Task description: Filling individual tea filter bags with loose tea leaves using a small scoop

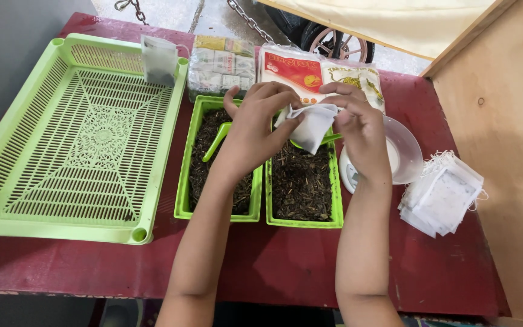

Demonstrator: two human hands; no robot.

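Both hands work on one small white filter bag (313, 126), held above the inner edges of two green trays. The left hand (255, 130) pinches the bag's upper left edge – its grip is closed on the fabric, thumb underneath and fingers curled over the top. The right hand (361, 130) has its grip closed on the bag's upper right edge, fingertips meeting the left hand's at the mouth. The bag hangs slack between them, its lower corner pointing down toward the right green tray (303, 188), which holds dark loose dried leaf. It cannot be told whether the bag already holds any leaf.

Judged step: handling the mouth of the bag – opening or closing it; the picture does not settle which.

A green scoop (216, 142) rests in the left green tray (216, 163), its handle beside the left wrist; neither hand touches it. Any scooping would call for one hand to release the bag while the other keeps the mouth spread.

To the right, a clear bowl (407, 151) sits on a small scale, and a stack of empty white bags (443, 194) lies on the red worktop (286, 260). A large green slatted basket (80, 139) stands at left with one filled bag (158, 59) leaning on its far rim. Printed packets (292, 69) lie behind the trays.
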